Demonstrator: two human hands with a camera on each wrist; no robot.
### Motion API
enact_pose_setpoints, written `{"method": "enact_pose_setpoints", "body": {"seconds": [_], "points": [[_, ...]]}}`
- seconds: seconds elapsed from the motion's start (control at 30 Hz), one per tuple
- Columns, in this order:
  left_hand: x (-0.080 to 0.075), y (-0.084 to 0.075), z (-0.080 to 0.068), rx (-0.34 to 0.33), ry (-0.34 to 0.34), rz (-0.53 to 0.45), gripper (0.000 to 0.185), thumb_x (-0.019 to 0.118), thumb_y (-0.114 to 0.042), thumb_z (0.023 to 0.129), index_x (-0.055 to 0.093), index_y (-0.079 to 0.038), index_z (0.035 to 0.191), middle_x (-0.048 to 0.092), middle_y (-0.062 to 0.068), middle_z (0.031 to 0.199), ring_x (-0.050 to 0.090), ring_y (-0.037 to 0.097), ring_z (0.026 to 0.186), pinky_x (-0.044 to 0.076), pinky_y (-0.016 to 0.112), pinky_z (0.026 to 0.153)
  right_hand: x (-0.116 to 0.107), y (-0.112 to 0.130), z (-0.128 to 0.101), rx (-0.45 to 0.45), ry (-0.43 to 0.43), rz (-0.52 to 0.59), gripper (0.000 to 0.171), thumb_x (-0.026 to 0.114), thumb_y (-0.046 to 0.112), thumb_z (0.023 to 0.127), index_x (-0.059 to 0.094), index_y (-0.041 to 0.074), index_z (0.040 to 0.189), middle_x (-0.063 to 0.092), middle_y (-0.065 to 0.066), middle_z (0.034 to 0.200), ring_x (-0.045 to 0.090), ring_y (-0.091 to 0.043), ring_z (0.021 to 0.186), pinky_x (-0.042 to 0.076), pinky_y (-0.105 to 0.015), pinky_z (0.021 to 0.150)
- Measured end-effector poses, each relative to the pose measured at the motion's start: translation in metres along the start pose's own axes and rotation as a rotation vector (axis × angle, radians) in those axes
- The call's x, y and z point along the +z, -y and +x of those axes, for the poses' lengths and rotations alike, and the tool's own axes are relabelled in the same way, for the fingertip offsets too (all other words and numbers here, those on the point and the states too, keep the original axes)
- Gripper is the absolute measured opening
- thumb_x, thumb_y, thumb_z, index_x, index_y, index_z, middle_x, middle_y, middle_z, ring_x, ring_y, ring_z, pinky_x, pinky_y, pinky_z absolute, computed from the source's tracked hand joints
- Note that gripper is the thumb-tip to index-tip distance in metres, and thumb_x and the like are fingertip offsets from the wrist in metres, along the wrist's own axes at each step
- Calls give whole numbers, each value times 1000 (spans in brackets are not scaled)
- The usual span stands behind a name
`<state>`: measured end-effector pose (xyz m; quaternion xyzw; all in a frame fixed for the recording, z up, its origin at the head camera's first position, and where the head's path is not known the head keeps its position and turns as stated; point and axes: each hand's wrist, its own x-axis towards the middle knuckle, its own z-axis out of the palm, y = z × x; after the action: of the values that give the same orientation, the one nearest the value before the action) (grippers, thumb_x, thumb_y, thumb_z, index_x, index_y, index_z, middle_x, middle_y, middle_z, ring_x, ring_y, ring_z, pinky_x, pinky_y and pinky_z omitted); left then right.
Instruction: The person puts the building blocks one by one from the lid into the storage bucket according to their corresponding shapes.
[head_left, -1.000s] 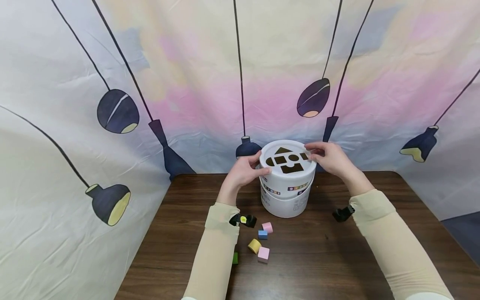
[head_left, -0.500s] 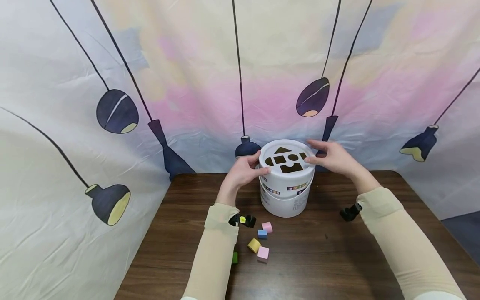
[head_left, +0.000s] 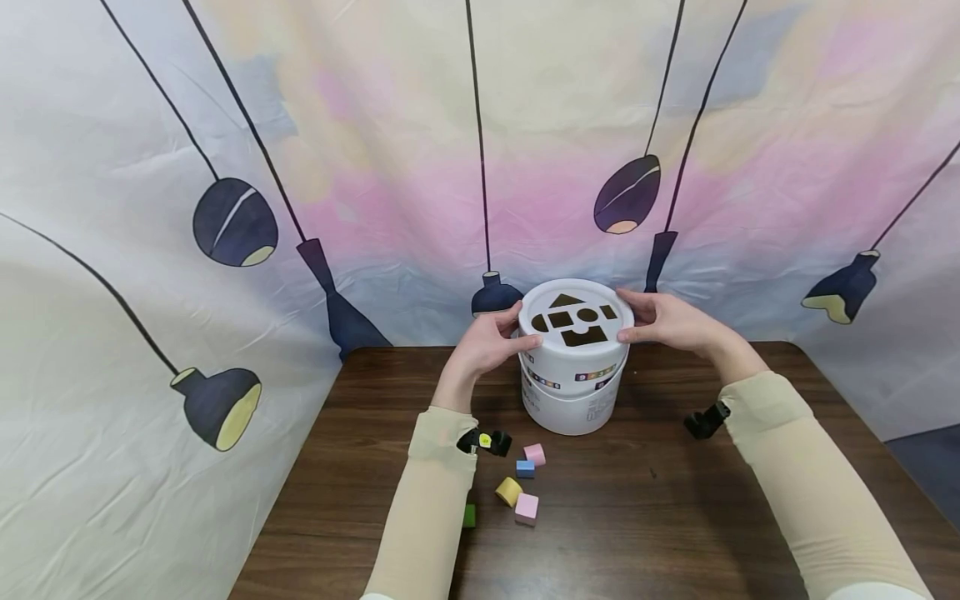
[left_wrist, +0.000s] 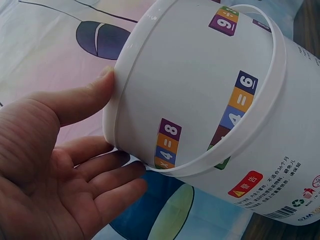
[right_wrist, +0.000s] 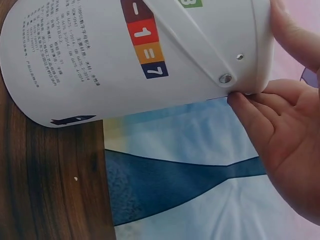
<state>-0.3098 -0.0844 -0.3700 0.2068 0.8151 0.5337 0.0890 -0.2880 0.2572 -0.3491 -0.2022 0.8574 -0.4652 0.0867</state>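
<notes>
A white bucket [head_left: 567, 414] stands upright on the table, its round lid [head_left: 617, 328] pierced with several shaped holes. Colourful number stickers and a white carrying handle [left_wrist: 248, 131] run round its side. At the lid's left edge, my left hand [head_left: 486, 342] grips the rim, thumb on top and fingers bent beneath. Opposite it, my right hand [head_left: 671, 323] holds the right edge between thumb and fingers. The right wrist view shows those fingertips just under the rim, close to the handle's rivet [right_wrist: 226, 78].
In front of the bucket lie small blocks: a pink one [head_left: 535, 454], a blue one [head_left: 525, 469], a yellow one [head_left: 509, 492] and a pink cube [head_left: 527, 509]. The left sleeve partly hides a green block [head_left: 469, 516]. Behind the brown table [head_left: 645, 533] hangs a lamp-patterned cloth [head_left: 555, 167].
My right hand loosened from the lid's right edge, shifted slightly right and nearer, and now grips the rim with its thumb lower. The left hand and bucket have stayed in place.
</notes>
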Motion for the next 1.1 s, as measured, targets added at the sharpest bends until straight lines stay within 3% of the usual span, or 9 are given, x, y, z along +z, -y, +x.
{"method": "enact_pose_setpoints", "body": {"seconds": [0.2, 0.37, 0.57, 0.7, 0.83, 0.93, 1.1], "points": [[0, -1, 0, -5, 5, -1, 85, 84, -23, 97, 36, -10, 166, 37, 8, 170, 43, 24, 152, 44, 39, 117, -3, 5, 3, 40, 32, -47, 99, 82, 14, 97, 17, -10, 167, 23, -29, 171, 41, -44, 150, 40, -50, 118], [0, 1, -1, 6, 4, 12, 85, 84, -25, 97, 36, -12, 166, 39, 9, 169, 45, 25, 151, 46, 41, 116, -4, 9, 5, 56, 46, -102, 98, 82, 15, 98, 16, -11, 166, 25, -30, 170, 41, -46, 149, 38, -54, 119], [-2, 9, -7, 61, -6, 165, 83, 78, -44, 100, 36, -21, 168, 43, 5, 167, 49, 23, 148, 48, 42, 115, -4, 14, 6, 77, 46, -163, 97, 82, 16, 98, 18, -11, 165, 30, -32, 167, 46, -47, 146, 42, -58, 117], [-5, 20, -13, 164, -68, 241, 67, 75, -42, 103, 52, -17, 160, 56, 6, 158, 60, 27, 139, 52, 44, 110, -4, 17, 6, 94, 47, -204, 97, 82, 19, 98, 19, -10, 166, 29, -32, 167, 45, -49, 147, 39, -61, 118], [-9, 35, -23, 230, -101, 321, 45, 75, -35, 104, 72, -13, 142, 72, 5, 139, 69, 25, 127, 57, 42, 104, -4, 20, 6, 113, 54, -198, 99, 81, 20, 99, 16, -10, 167, 23, -33, 170, 39, -51, 149, 34, -62, 121], [-13, 51, -36, 245, -25, 436, 34, 77, -34, 102, 81, -13, 128, 78, 2, 125, 72, 19, 118, 57, 40, 102, -4, 21, 6, 121, 61, -171, 101, 81, 18, 99, 13, -10, 167, 18, -33, 170, 36, -53, 150, 32, -63, 121], [-18, 76, -64, 255, 249, 625, 25, 83, -34, 97, 84, -12, 109, 79, -8, 100, 72, 9, 92, 60, 33, 85, -4, 22, 5, 118, 59, -176, 101, 81, 18, 98, 13, -11, 166, 19, -34, 170, 36, -52, 150, 31, -63, 122]]}}
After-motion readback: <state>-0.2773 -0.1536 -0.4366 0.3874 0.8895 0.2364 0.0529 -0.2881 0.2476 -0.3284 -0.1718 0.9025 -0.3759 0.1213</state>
